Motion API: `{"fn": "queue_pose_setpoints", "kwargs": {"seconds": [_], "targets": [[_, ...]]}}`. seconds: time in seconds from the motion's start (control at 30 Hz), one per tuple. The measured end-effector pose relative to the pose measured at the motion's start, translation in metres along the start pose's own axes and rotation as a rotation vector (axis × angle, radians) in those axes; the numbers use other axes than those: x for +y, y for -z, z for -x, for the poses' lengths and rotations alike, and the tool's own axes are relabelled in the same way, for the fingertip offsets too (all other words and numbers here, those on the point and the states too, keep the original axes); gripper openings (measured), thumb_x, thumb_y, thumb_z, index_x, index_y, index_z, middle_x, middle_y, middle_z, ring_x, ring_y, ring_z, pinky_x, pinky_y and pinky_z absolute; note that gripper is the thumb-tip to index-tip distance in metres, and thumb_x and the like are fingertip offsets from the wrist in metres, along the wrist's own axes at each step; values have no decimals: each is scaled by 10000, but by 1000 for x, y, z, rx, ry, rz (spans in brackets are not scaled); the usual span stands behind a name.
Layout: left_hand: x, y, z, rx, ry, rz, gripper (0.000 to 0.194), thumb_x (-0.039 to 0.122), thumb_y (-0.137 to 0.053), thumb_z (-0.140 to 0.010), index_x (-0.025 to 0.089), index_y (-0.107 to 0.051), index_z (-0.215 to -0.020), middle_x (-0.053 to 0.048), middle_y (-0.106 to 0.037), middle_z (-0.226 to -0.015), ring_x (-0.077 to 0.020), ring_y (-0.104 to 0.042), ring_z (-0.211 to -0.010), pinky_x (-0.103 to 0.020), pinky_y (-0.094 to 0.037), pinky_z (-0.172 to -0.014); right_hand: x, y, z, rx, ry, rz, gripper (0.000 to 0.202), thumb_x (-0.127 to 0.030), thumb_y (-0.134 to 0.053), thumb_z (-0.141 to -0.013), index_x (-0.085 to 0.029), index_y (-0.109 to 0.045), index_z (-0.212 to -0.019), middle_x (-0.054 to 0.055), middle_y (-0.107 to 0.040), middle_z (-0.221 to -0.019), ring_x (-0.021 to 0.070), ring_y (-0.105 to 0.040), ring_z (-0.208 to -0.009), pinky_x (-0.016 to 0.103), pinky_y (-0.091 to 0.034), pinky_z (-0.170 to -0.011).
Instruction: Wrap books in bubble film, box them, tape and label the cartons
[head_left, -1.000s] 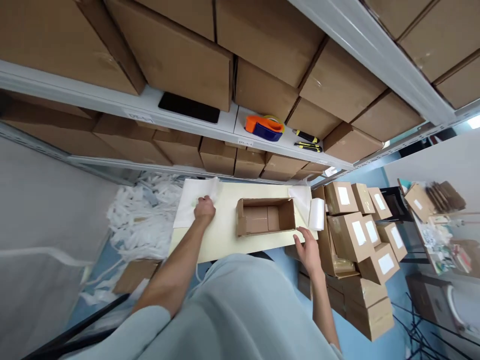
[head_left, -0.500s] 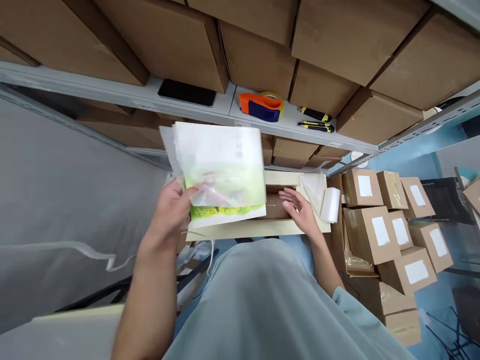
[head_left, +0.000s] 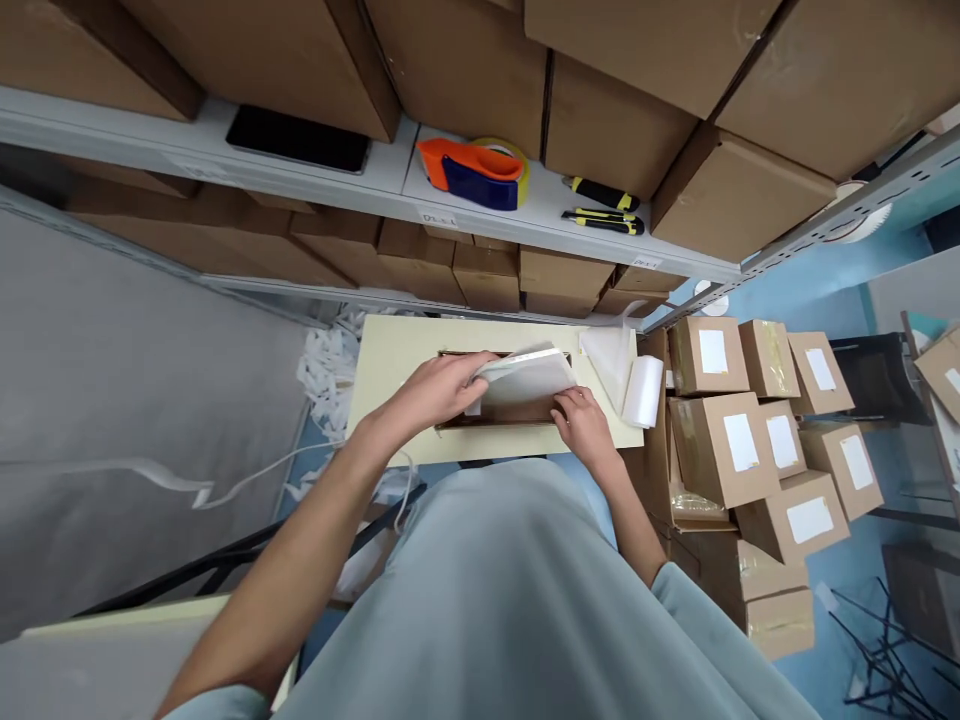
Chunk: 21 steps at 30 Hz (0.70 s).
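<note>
An open cardboard box (head_left: 517,410) sits on the pale yellow table (head_left: 390,350). My left hand (head_left: 444,386) grips the left end of a stack of white sheets (head_left: 531,372), which is tilted over and partly inside the box. At the right end of the stack, my right hand (head_left: 585,424) rests by the box's right wall with its fingers curled. What its fingertips touch, the sheets or the box edge, is too small to tell.
A clear plastic roll (head_left: 643,391) lies at the table's right end. On the shelf (head_left: 405,190) are a black phone (head_left: 300,138), an orange and blue tape dispenser (head_left: 476,175) and yellow-black cutters (head_left: 604,221). Labelled cartons (head_left: 727,450) are stacked at the right.
My left hand has brought the sheets down and right, from above the table into the box opening. My right hand has moved slightly and curled its fingers. The view has shifted.
</note>
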<state>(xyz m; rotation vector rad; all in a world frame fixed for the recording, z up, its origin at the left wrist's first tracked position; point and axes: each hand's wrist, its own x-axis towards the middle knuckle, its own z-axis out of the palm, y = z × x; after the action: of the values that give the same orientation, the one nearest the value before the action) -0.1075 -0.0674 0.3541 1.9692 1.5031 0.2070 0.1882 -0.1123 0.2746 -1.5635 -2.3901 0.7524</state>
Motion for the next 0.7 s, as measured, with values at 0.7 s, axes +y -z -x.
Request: {"fn": "queue_pose_setpoints", "kwargs": {"seconds": [0.7], "targets": [[-44,-124,-76,-468,139,-61,353,127,-742,-738,231,-828,-1064,-142,-856,-1098,-320,-820,-996,-339,-584,-872,17,-13,12,29,-142,-34,311,-183,-589,-1069,-189,-731,-1345,163,-761,-1342,348,-678,-1275,509,-594,-1103]]}}
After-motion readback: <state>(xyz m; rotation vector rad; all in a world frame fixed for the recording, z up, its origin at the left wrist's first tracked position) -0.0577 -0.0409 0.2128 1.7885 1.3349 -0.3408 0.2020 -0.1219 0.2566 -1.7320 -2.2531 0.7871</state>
